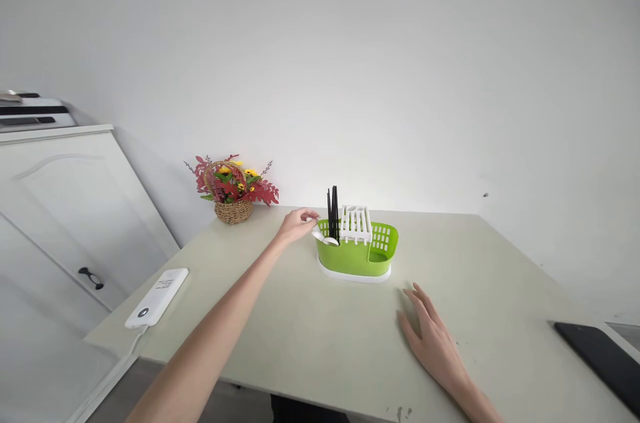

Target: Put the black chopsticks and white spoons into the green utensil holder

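A green cutlery basket on a white base stands at the middle of the table. Black chopsticks rise upright from its left compartment. At the basket's left rim, my left hand is closed in a pinch on a white spoon, part of which the fingers hide. Another white spoon shows its bowl at the rim beside the chopsticks. A white slotted rack sits across the basket's middle. My right hand lies over the table in front and to the right, fingers spread, holding nothing.
A wicker basket of red and yellow flowers stands at the back left. A white power strip or charger with a cable lies at the left edge. A black flat object lies at the right. A white cabinet adjoins the left side.
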The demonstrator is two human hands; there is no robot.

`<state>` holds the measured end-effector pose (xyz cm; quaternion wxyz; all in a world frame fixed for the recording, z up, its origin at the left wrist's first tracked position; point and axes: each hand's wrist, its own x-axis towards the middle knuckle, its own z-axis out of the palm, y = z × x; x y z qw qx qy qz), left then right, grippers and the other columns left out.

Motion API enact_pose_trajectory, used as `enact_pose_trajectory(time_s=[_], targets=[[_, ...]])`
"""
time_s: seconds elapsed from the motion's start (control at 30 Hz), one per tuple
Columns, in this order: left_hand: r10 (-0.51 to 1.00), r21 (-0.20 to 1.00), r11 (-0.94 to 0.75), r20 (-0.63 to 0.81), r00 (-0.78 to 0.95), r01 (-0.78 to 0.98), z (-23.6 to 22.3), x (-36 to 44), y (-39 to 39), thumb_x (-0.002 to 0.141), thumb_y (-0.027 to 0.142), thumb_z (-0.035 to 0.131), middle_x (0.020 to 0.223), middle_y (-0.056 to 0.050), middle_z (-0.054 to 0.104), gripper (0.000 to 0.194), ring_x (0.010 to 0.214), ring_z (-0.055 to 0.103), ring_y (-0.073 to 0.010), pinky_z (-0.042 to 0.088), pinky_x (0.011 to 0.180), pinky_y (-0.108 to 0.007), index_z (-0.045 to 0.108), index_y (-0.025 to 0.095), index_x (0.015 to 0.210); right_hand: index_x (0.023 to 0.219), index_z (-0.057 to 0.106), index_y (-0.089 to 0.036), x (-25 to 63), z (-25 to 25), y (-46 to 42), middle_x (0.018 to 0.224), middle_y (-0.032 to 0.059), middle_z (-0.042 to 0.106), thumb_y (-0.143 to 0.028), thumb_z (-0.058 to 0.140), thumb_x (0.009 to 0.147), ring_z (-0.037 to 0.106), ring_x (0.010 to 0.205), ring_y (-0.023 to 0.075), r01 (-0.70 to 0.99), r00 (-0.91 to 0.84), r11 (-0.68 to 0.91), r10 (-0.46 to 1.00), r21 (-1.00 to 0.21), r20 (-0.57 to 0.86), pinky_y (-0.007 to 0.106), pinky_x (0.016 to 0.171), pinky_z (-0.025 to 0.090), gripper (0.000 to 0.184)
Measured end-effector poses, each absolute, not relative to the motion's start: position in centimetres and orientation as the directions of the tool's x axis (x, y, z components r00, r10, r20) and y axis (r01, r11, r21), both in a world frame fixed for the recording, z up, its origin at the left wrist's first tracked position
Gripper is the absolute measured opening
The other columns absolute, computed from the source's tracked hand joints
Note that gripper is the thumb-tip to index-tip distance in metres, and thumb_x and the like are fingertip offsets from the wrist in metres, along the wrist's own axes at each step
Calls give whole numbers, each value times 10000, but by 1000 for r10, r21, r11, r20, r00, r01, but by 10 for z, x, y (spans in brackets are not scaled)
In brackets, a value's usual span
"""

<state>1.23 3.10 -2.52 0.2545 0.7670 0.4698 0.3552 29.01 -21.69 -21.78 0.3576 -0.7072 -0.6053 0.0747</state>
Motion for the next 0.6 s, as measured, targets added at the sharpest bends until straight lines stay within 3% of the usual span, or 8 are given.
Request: enact_pose_trajectory(time_s=[0.13,0.33,0.5,0.6], targets=[[891,738,-446,314,327,507,-25,3,28,810,415,709,1058,-68,795,258,991,726,-235,554,900,-331,766,212,958,1452,464,-285,291,-219,-216,1642,67,367,-495,386,999,468,1441,287,807,257,-22,913,-590,318,507,1151,452,505],[912,754,-410,337,233,514,-15,25,42,858,446,692,1176,-106,748,306,1113,690,-227,517,961,-318,668,200,1038,1445,481,-294,291,-219,-217,1615,70,404,-495,409,990,490,1423,295,804,252,-2,907,-595,337,510,1161,442,502],[968,770,-249,203,144,588,0,60,72,701,570,825,1153,-144,746,606,1059,707,-252,513,861,-286,582,191,1106,1419,505,-315,290,-216,-218,1594,52,436,-495,414,980,509,1409,289,799,260,-6,905,-601,337,497,1111,497,483],[981,766,-187,113,158,616,7,80,86,586,557,899,975,-132,777,607,1021,721,-306,514,819,-302,609,185,968,1419,493,-333,290,-214,-218,1595,42,436,-498,400,990,521,1398,282,791,269,-8,903,-612,335,493,1089,516,469]])
